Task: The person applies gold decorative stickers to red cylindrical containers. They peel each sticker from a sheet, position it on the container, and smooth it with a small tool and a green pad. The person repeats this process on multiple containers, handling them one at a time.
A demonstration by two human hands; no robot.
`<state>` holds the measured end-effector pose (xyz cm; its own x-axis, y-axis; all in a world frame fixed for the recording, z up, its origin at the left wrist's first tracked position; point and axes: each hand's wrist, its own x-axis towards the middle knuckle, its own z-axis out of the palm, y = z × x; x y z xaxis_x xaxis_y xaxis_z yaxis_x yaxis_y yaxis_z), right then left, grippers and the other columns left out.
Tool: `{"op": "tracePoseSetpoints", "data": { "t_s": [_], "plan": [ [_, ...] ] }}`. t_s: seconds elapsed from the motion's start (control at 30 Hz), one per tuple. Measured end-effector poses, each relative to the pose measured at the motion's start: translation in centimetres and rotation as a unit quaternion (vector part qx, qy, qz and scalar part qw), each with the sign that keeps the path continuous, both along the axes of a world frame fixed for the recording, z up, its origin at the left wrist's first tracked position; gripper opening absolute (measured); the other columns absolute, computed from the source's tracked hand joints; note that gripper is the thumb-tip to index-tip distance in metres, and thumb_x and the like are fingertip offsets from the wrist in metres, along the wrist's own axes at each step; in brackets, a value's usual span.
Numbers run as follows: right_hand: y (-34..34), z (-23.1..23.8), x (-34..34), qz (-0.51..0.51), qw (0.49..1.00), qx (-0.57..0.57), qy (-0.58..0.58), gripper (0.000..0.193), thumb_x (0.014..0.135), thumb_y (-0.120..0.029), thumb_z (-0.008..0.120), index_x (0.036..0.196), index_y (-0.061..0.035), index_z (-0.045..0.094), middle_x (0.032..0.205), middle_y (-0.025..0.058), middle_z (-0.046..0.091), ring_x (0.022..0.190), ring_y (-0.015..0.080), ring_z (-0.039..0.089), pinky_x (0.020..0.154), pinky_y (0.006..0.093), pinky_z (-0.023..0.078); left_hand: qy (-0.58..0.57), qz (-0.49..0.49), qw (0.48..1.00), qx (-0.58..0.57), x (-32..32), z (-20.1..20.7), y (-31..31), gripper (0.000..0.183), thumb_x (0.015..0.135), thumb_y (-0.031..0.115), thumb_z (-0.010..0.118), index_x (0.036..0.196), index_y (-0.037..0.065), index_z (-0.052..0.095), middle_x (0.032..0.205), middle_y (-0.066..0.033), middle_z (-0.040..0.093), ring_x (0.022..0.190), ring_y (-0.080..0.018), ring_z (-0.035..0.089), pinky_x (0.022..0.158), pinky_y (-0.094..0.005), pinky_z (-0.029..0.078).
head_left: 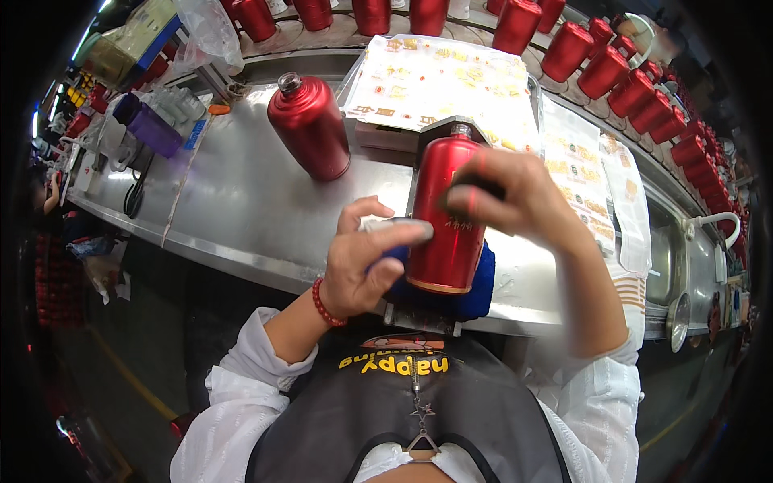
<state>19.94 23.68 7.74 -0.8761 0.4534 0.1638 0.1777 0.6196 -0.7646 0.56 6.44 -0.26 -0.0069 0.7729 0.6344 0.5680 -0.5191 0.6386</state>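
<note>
A red bottle (443, 241) leans in a holder with a dark upper end and a blue cloth (481, 288) under its base. My left hand (358, 262) is at its left side, the index fingertip at the bottle and the thumb apart. Between its fingers sits a small white piece (372, 223) like cloth or tissue. Slightly blurred, my right hand (511, 193) closes on a small dark piece (475, 183) against the bottle's front; its exact kind is unclear. Gold marks show on the bottle below that hand.
Another red bottle (310, 129) stands at the left on the metal table (233, 217). Behind lie printed sticker sheets (439, 76), with more sheets (580, 177) at right. Several red bottles (604, 71) line a curved conveyor. A purple bottle (149, 125) is at far left.
</note>
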Motion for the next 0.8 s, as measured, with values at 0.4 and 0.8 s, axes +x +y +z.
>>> {"op": "tracePoseSetpoints", "data": {
  "t_s": [0.4,0.8],
  "plan": [
    [1.7,-1.3,4.2,-0.061,0.986,0.107,0.109,0.032,0.089,0.008,0.062,0.120,-0.0033,0.064,0.114,0.0134,0.069,0.098,0.0240,0.069,0.081,0.0337,0.057,-0.529,-0.221,0.694,-0.436,-0.5,1.0,15.1,0.040,0.103,0.039,0.057,0.120,0.002,0.063,0.111,-0.0077,0.070,0.101,-0.0150,0.068,0.093,-0.0316,0.054],
    [66.1,-0.6,5.4,-0.217,0.957,0.190,-0.038,0.054,0.103,-0.046,0.052,0.139,-0.0060,0.060,0.127,0.0158,0.067,0.109,0.0212,0.066,0.096,0.0353,0.052,-0.366,-0.123,0.892,-0.237,-5.2,3.8,3.9,0.026,0.100,0.025,0.066,0.112,0.002,0.063,0.109,-0.0025,0.069,0.100,-0.0070,0.061,0.090,-0.0249,0.049]
  ]
}}
